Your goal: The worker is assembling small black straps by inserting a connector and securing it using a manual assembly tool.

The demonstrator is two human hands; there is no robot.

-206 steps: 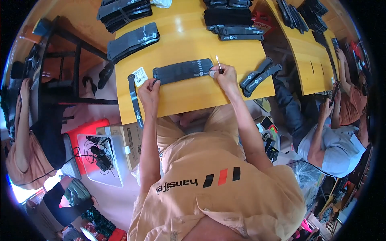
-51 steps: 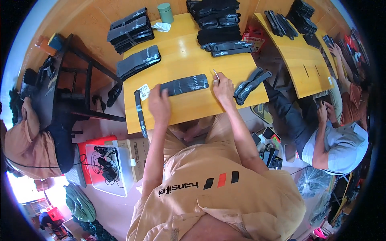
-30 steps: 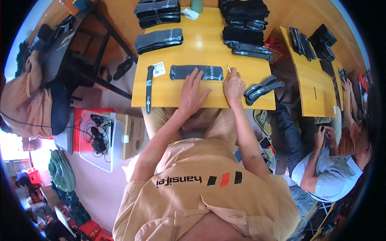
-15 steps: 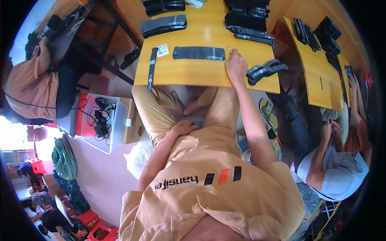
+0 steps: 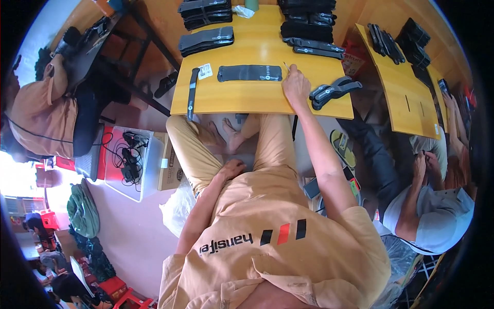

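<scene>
My right hand rests on the yellow table, its fingers closed around a thin stick-like thing too small to name. Just left of it a flat grey-black fabric band lies spread out. Two folded dark straps sit to the right of this hand. A narrow dark strap lies lengthwise at the table's left, its end reaching over the front edge, with a white label sheet beside it. My left hand lies on my lap, holding nothing, fingers loosely extended.
Stacks of dark bands stand at the back left and back right of the table. A clear bin of black cables is on the floor at left. Co-workers sit at left and right; another yellow table stands at right.
The view has shifted slightly, so the table items appear a little to the left. My right hand stays beside the fabric band, and my left hand stays on my lap.
</scene>
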